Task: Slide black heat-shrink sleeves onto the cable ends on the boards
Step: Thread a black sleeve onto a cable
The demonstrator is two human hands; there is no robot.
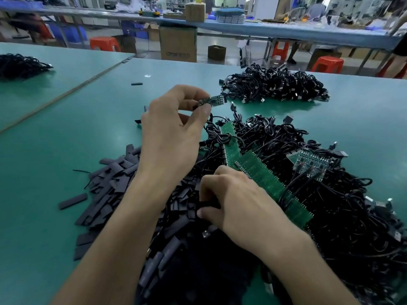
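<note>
Sleeve in right hand, board in left hand.

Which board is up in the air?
The small dark board pinched by the left hand. The long green boards and the wired board beside them lie on the cable pile.

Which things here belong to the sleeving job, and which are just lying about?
Job: left hand pinching small board; right hand gripping black piece; sleeve pile; green board strips; near cable heap.
Lying about: stray sleeve; cardboard box; far-left cable heap.
</note>
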